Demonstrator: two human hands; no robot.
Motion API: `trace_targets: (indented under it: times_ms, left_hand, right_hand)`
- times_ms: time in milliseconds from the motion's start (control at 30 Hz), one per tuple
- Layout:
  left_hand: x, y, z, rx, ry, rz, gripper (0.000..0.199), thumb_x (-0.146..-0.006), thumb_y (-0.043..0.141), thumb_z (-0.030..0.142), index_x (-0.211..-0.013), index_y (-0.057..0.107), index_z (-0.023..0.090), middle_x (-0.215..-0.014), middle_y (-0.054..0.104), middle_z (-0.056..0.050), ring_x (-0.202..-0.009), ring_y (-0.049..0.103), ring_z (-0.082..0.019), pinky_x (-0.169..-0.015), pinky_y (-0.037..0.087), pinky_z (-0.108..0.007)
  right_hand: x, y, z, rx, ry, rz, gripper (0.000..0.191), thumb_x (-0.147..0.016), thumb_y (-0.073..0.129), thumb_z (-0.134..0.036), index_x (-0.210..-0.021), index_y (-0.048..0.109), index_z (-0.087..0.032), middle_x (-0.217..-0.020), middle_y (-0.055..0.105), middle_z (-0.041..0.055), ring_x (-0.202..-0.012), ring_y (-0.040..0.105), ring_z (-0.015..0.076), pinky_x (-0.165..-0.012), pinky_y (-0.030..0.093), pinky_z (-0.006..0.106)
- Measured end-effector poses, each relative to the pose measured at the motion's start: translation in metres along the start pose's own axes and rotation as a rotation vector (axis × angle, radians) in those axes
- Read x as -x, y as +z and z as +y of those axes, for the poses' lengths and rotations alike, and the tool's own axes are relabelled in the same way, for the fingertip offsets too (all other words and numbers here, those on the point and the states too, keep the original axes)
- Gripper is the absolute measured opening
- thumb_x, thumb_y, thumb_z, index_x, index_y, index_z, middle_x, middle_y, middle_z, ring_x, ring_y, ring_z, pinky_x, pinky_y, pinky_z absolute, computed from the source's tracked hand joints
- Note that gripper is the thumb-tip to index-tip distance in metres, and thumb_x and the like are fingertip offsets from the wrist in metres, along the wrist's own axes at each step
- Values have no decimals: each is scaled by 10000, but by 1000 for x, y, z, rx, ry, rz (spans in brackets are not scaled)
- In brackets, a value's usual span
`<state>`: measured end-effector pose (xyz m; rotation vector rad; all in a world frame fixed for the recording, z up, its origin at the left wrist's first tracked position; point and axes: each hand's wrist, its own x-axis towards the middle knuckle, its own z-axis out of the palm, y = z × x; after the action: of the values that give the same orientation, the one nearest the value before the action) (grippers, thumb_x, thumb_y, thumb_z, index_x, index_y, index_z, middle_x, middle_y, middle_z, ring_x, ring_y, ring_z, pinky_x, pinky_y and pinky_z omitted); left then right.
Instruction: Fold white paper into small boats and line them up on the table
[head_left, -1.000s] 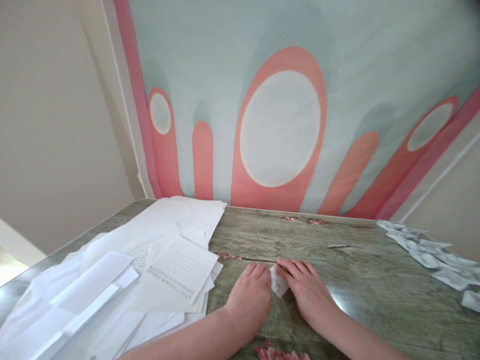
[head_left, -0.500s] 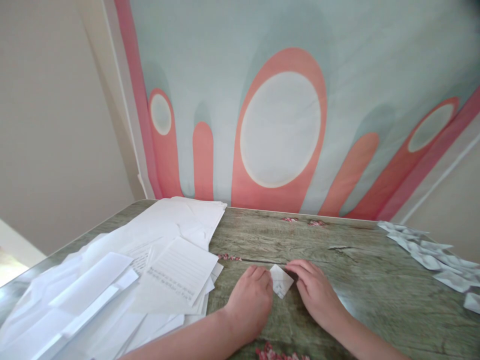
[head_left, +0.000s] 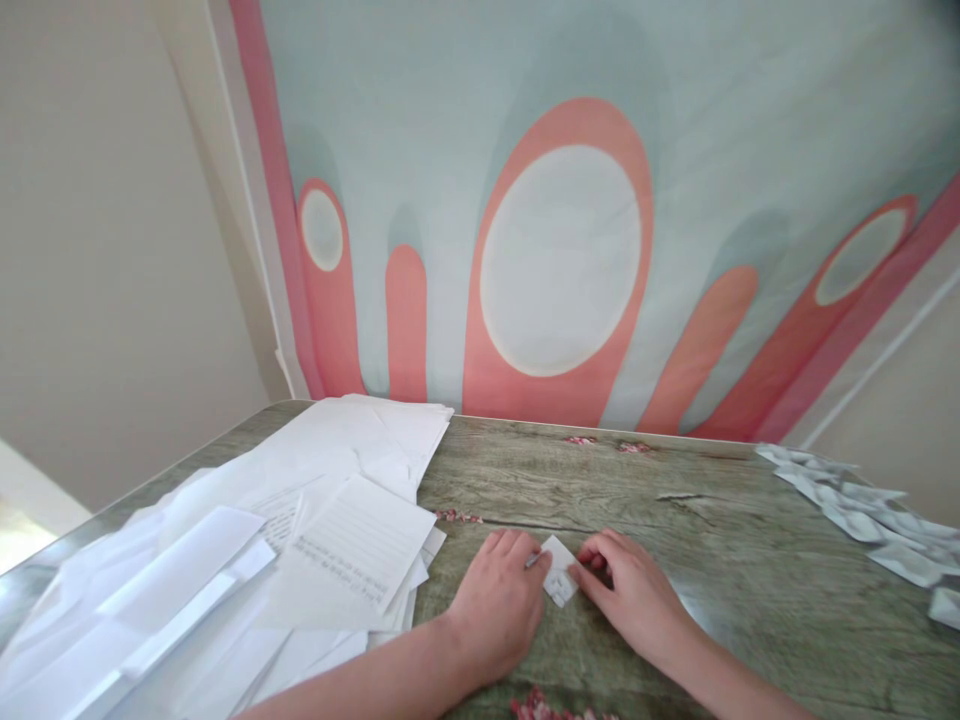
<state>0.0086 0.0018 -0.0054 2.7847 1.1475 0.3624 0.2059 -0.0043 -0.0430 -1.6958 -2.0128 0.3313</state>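
Observation:
A small folded white paper [head_left: 559, 572] with faint writing on it lies between my hands, just above the wooden table. My left hand [head_left: 501, 598] has its fingers curled and pinches the paper's left corner. On the other side, my right hand [head_left: 621, 590] touches the right corner with thumb and bent index finger closed on it. The undersides of the fingers are hidden.
A wide heap of white sheets [head_left: 367, 540], some with writing, covers the left of the wood-patterned table [head_left: 510, 470]. Several folded papers [head_left: 847, 505] lie in an overlapping row at the right edge. A patterned cloth [head_left: 555, 390] hangs behind the table.
The small paper has turned slightly and shifted a little left and down. My right thumb and index finger have come in onto its right corner.

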Motion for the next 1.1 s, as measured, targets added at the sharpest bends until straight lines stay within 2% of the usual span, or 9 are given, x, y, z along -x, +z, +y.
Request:
trace_targets:
  times_ms: [133, 233, 367, 500, 667, 867, 1000, 1100]
  left_hand:
    - [0, 5, -5, 155, -43, 66, 210, -849, 486, 200, -1037, 578, 215, -1035, 549, -53, -976, 491, -218, -892, 385, -368]
    - [-1, 9, -10, 270, -88, 103, 206, -821, 542, 203, -1027, 560, 206, -1064, 550, -49, -1004, 487, -212, -909, 379, -363]
    - [-3, 14, -14, 363, -174, 134, 284, -772, 586, 175, -1044, 507, 187, -1053, 559, -51, -1023, 484, -212, -920, 373, -371]
    - [-3, 16, -18, 436, -178, 127, 373, -726, 616, 151, -1074, 489, 189, -1062, 559, -45, -1026, 488, -207, -937, 363, -374]
    - [-4, 15, -19, 547, -204, 130, 450, -672, 624, 95, -1095, 506, 192, -979, 587, -34, -987, 511, -210, -910, 377, -357]
    - [-8, 13, -17, 764, -299, 176, 296, -727, 574, 126, -1018, 557, 179, -830, 600, -3, -774, 560, -160, -712, 420, -258]
    - [-12, 16, -20, 871, -286, 228, 222, -740, 565, 135, -960, 579, 157, -816, 606, -8, -767, 551, -151, -713, 411, -246]
    - [-12, 17, -21, 907, -275, 223, 133, -746, 569, 157, -876, 594, 143, -786, 607, -12, -746, 543, -150, -702, 406, -241]
  right_hand:
    - [-1, -1, 1, -23, 11, -22, 132, -805, 552, -307, -717, 572, -210, -721, 587, 7, -707, 554, 177, -665, 386, 293]
    - [-1, -1, 1, -37, 19, -31, 126, -802, 557, -297, -712, 576, -211, -719, 590, 2, -710, 555, 175, -667, 380, 292]
    - [2, -2, -1, -58, 9, -27, 128, -807, 558, -306, -720, 581, -214, -727, 596, -1, -723, 559, 179, -674, 374, 300]
    - [4, -1, -5, -90, -13, -26, 115, -809, 565, -304, -731, 586, -221, -743, 600, -4, -733, 560, 183, -698, 370, 320]
    - [6, 2, -9, -152, -41, -21, 141, -834, 537, -298, -723, 578, -220, -739, 589, -2, -736, 550, 182, -700, 374, 315]
    - [6, 3, -11, -259, -66, 0, 164, -846, 522, -354, -781, 556, -208, -763, 582, 4, -743, 538, 174, -702, 393, 291]
    - [7, -3, -17, -360, -92, 14, 226, -873, 475, -372, -771, 573, -196, -759, 574, 9, -739, 533, 162, -679, 408, 265]
    - [8, -7, -21, -427, -109, 48, 250, -886, 456, -364, -760, 588, -192, -750, 570, 7, -728, 537, 151, -662, 414, 248]
